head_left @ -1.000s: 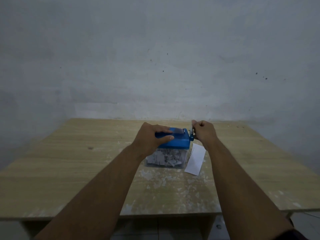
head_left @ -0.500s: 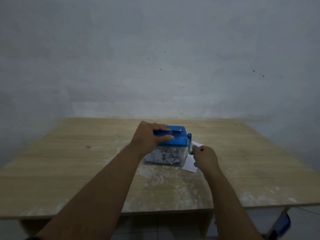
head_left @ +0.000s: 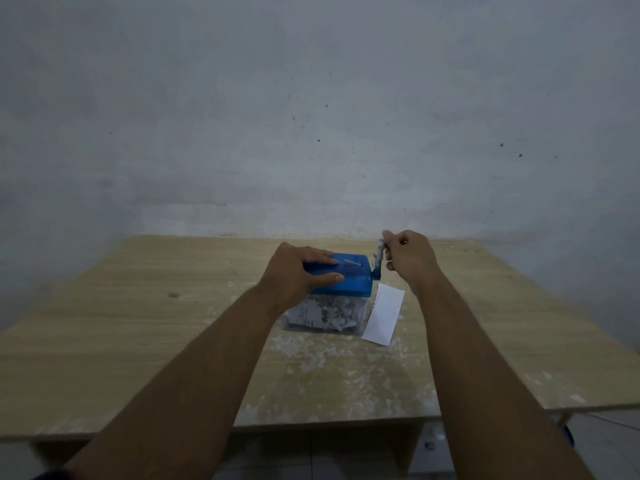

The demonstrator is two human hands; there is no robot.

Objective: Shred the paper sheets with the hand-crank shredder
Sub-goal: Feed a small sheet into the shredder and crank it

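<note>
Many shreds (head_left: 323,311) in clear bin (head_left: 362,318); left fingers (head_left: 320,254) flat on lid (head_left: 356,282), right fingers (head_left: 403,242) around crank (head_left: 379,262)

Right grip (head_left: 408,258) on shredder crank (head_left: 378,263)

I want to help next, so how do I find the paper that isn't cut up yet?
Start at the wooden table and find the blue-lidded shredder in its middle. Just right of its clear box lies a white sheet on the table. Unlike the scraps inside the box, it is one whole smooth rectangle.
</note>
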